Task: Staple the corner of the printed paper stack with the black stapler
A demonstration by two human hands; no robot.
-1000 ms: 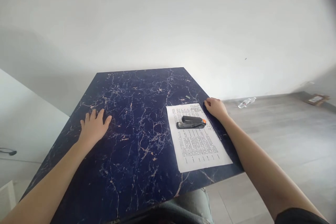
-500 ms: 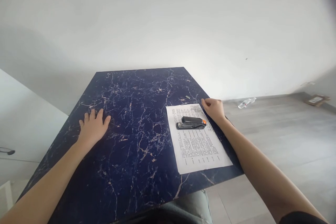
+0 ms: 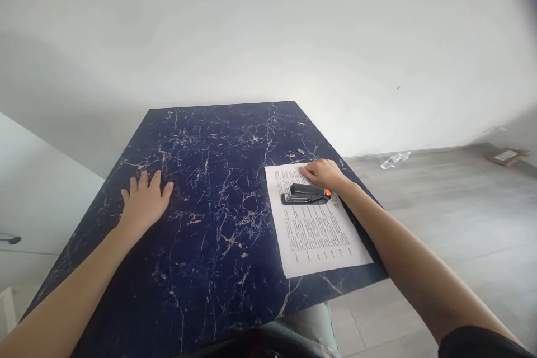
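My left hand (image 3: 145, 201) lies flat on the dark blue marble-patterned table, fingers spread, holding nothing. Over the top right corner of a printed sheet of paper (image 3: 316, 235) rests my right hand (image 3: 322, 173), its fingers curled together and pointing left. Nothing shows in that hand, though its underside is hidden. Just below it, a black stapler (image 3: 308, 194) with an orange end lies on its side on the sheet. A small strip of staples (image 3: 300, 151) appears to lie on the table beyond the paper's top edge.
The blue table (image 3: 201, 268) stands close to a white wall (image 3: 235, 28). On the grey floor to the right are a clear plastic item (image 3: 395, 160) and a brown cardboard package (image 3: 507, 156). A dark cable end (image 3: 14, 240) shows at far left.
My right hand has moved left from the table's right edge onto the paper's top corner. The left hand stays flat in place; the view has shifted slightly.
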